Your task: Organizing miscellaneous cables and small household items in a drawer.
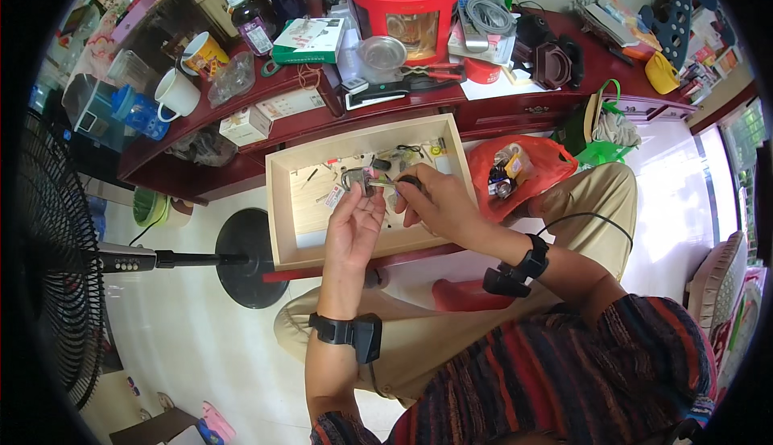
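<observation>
My left hand [357, 221] holds a metal padlock [356, 179] over an open wooden drawer [368, 137], its shackle towards the left. From the right, my right hand [432, 200] grips the dark head of a key [409, 181], whose metal blade reaches to the padlock; whether it sits inside the lock cannot be told. Beneath both hands the drawer holds small loose items, among them a black cord [410, 149], a dark cylindrical piece [380, 164] and a small printed packet [333, 196]. Part of the drawer's contents is hidden by my hands.
A red plastic bag [543, 158] with several items lies right of the drawer. Behind stands a dark red cabinet crowded with a red appliance [404, 16], a white mug [177, 93] and boxes. A standing fan's round base [250, 276] is at the left; a red stool [471, 295] is below.
</observation>
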Demonstrator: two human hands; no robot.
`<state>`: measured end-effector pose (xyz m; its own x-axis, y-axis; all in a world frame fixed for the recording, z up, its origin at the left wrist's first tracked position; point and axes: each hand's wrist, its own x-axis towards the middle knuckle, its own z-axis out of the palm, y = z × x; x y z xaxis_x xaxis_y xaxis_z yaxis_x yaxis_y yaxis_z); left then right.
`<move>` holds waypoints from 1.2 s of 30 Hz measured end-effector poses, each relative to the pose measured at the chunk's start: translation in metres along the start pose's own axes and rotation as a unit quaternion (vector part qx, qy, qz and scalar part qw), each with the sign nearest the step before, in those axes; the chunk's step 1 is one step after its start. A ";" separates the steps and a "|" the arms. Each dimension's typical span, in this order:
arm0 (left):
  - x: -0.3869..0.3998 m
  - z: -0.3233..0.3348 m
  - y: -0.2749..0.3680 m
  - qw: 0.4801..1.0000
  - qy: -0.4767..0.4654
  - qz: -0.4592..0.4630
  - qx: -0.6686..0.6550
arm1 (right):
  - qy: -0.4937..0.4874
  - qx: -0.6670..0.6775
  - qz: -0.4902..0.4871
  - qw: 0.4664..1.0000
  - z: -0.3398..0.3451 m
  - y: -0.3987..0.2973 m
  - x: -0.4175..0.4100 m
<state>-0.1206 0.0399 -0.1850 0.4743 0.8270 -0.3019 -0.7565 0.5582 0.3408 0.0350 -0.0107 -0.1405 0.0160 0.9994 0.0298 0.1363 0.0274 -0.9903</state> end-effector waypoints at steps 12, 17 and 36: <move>-0.001 0.003 -0.002 0.980 -0.004 0.071 0.184 | -0.022 0.006 0.050 0.998 -0.006 0.008 0.003; -0.001 0.001 -0.002 0.972 0.003 0.099 0.215 | -0.066 0.076 0.092 0.991 -0.012 0.012 0.006; -0.004 0.002 0.087 0.904 0.149 0.257 0.308 | -0.045 -0.189 0.209 0.958 -0.064 0.197 0.073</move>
<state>-0.1876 0.0855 -0.1519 -0.0799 0.9841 -0.1584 -0.4039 0.1133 0.9078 0.1264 0.0664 -0.3250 0.0641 0.9197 -0.3873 0.4863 -0.3677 -0.7927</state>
